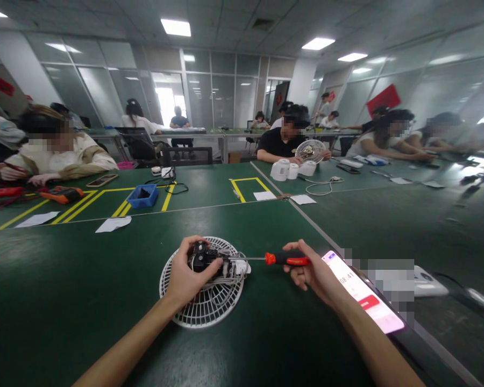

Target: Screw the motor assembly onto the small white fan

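Note:
A round white fan grille [221, 309] lies flat on the green table, with a black motor assembly [200, 259] and bundled wires on top. My left hand [190, 271] is closed round the motor, thumb on its near right side. In my right hand [306, 269] is a red and black screwdriver [286, 259], held level by the handle. Its shaft points left and reaches the right side of the motor assembly; the tip is hidden among the parts. A white plastic piece [242, 266] sits at the grille's right edge.
A lit phone [363, 295] lies right of my right forearm. Across the table are a blue tray [142, 196], an orange and black meter [62, 194], paper slips [113, 224] and white housings [280, 170]. Opposite, a co-worker [284, 140] holds another grille [310, 151].

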{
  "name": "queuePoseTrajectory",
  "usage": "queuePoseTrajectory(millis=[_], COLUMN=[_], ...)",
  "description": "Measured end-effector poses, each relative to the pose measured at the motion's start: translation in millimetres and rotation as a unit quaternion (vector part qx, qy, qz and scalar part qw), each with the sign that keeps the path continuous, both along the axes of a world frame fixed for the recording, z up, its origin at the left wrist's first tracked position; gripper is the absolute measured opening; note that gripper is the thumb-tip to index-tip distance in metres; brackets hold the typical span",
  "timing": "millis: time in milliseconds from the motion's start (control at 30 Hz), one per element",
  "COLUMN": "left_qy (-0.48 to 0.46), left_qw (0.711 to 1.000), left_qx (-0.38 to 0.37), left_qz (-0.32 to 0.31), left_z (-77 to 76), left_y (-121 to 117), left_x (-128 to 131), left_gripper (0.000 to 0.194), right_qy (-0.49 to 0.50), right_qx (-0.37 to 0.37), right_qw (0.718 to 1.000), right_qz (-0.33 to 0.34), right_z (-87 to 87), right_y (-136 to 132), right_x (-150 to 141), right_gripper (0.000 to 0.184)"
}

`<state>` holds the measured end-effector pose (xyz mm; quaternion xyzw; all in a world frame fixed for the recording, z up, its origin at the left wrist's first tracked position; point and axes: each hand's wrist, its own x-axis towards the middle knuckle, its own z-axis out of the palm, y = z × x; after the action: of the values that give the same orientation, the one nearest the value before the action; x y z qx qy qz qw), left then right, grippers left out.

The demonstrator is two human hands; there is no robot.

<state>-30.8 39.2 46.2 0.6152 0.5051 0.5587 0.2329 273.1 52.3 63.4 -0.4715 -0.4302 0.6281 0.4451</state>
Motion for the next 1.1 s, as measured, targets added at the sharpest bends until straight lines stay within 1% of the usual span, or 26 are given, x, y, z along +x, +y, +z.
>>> queuePoseTrajectory(millis=[67,133,200,333,567,733,833,900,1000,1100], left_qy=[-0.001,-0.003,-0.003,0.0,0.004,0.007,0.008,0.005,0.008,0.008], left_qw=[1.0,1.0,1.0,1.0,1.0,1.0,1.0,1.0,1.0,1.0], left_qx=[0.001,-0.001,-0.001,0.001,0.0,0.003,0.005,0.004,0.003,0.004], left_qz=[0.0,0.0,0.0,-0.001,-0.004,0.002,-0.001,-0.002,0.002,0.006], left_z=[-0.2,-0.3,-0.2,-0.2,-2.1,-0.6,-0.2,-0.7,-2.1,-3.2], left_y=[0.1,0.1,-0.2,-0.7,-0.1,0.1,0.3,0.5,1.0,1.3], left_x=[0.3,0.4,0.1,-0.9,-1.9,-1.6,-1.2,-1.0,-1.1,-1.2], left_gripper=[0.047,0.048,0.048,0.047,0.05,0.05,0.051,0.052,0.053,0.052], right_qy=[-0.035,-0.043,-0.027,0.02,0.08,0.097,0.092,0.088,0.073,0.028], right_qx=[0.001,0.017,0.034,0.058,0.105,0.127,0.137,0.137,0.133,0.132], right_qw=[0.999,0.999,0.999,0.998,0.991,0.987,0.986,0.987,0.988,0.99], right_qz=[-0.02,-0.023,-0.021,-0.029,-0.035,-0.01,0.008,0.007,-0.013,-0.049], right_z=[-1.0,-0.6,1.0,3.2,2.1,-1.5,-3.8,-3.8,-2.9,-4.9], right_y=[1.1,1.5,1.0,-0.6,-2.7,-2.3,-2.1,-2.2,-2.0,-0.1], right_x=[-1.1,-1.9,-2.4,-2.0,-3.3,-1.5,1.8,3.2,2.3,-2.5], right_gripper=[0.049,0.044,0.04,0.039,0.038,0.038,0.04,0.042,0.044,0.038])
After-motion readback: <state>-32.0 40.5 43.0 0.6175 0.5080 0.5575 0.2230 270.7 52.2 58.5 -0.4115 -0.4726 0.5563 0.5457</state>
